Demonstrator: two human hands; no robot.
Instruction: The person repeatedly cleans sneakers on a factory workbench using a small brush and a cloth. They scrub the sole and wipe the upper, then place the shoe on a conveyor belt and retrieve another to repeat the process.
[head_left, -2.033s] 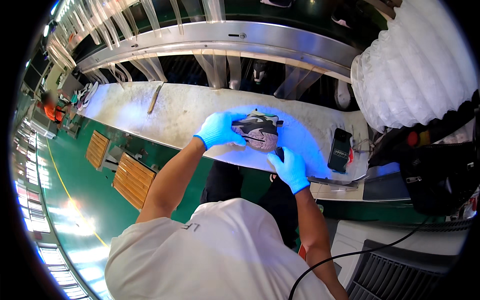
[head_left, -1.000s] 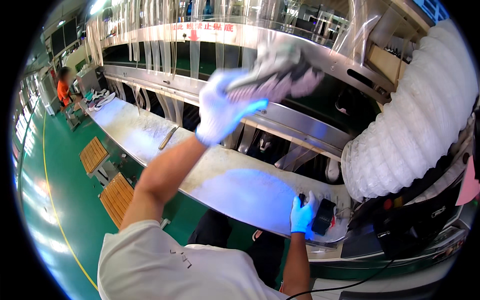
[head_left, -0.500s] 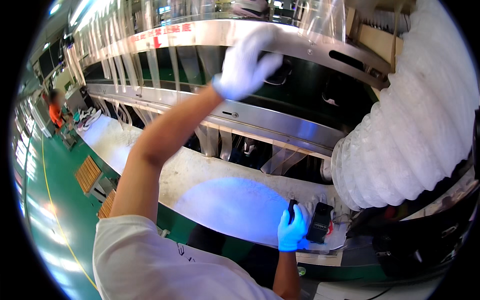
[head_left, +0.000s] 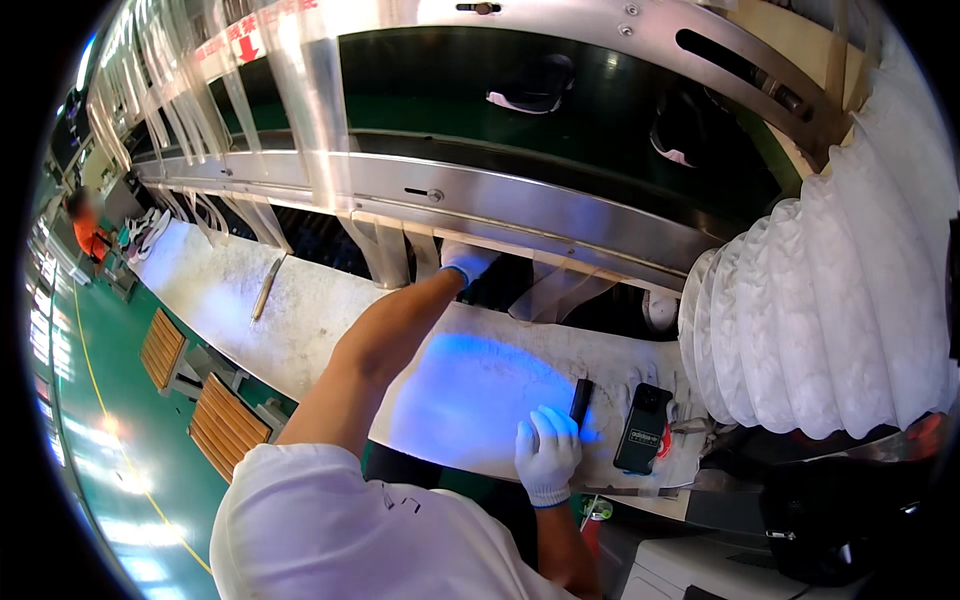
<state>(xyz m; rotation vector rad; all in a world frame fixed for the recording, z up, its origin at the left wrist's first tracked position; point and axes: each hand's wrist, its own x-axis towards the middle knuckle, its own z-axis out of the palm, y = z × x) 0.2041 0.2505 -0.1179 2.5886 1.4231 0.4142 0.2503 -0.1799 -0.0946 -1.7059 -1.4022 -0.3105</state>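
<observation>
My left hand (head_left: 468,260), in a white knit glove, reaches through the gap under the metal rail (head_left: 500,215). Its fingers are hidden past the clear plastic strips (head_left: 378,250). My right hand (head_left: 548,452), gloved alike, is over the near edge of the pale worktable (head_left: 330,320), fingers apart. Just beside its fingertips is a small black bar-shaped object (head_left: 581,402), which the hand does not appear to grip. Blue light falls on the table and the right fingers. To the right lies a black phone-like slab (head_left: 643,428).
Dark shoes with pale soles (head_left: 535,85) sit on the green belt above the rail. A white shoe toe (head_left: 660,310) shows below it. A ribbed white duct (head_left: 810,310) bulges at right. A thin tool (head_left: 266,290) lies on the table; slatted stools (head_left: 228,420) stand left.
My left hand has dropped from above the belt into the gap under the rail. My right hand has let go of the black bar and shifted left. The view has moved.
</observation>
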